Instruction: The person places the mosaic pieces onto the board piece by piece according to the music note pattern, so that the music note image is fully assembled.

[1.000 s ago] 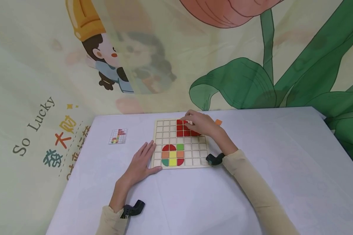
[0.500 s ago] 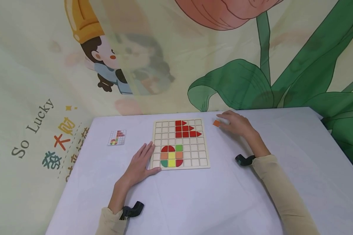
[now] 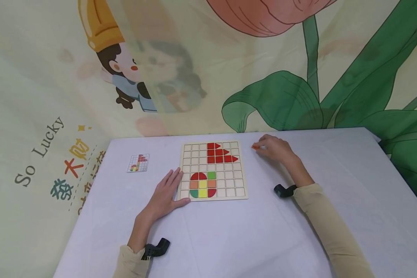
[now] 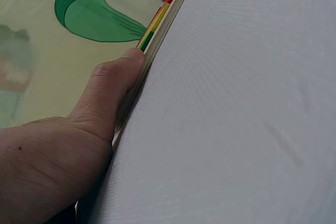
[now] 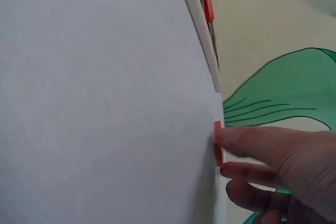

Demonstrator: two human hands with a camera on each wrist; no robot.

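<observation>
A square wooden grid board (image 3: 231, 183) lies on the table, holding red, green, orange and yellow tiles in some cells. My left hand (image 3: 162, 195) rests along its left edge with fingers extended; the thumb touches the front edge, as the left wrist view also shows. Right of the board's far corner, my right hand (image 3: 276, 149) pinches a small orange tile (image 3: 255, 146) between thumb and fingers. In the right wrist view that orange tile (image 5: 218, 144) is seen edge-on, the thumb against it. Red tiles (image 3: 215, 152) form a stepped block at the far side of the board.
A small printed card (image 3: 138, 163) with a coloured grid pattern lies left of the board. White cloth (image 3: 208, 239) covers the table. A patterned curtain (image 3: 271, 100) hangs behind the table's far edge.
My right hand has left the red tiles on the board, moved right to the orange tile and taken hold of it. The left hand keeps its place at the board's edge.
</observation>
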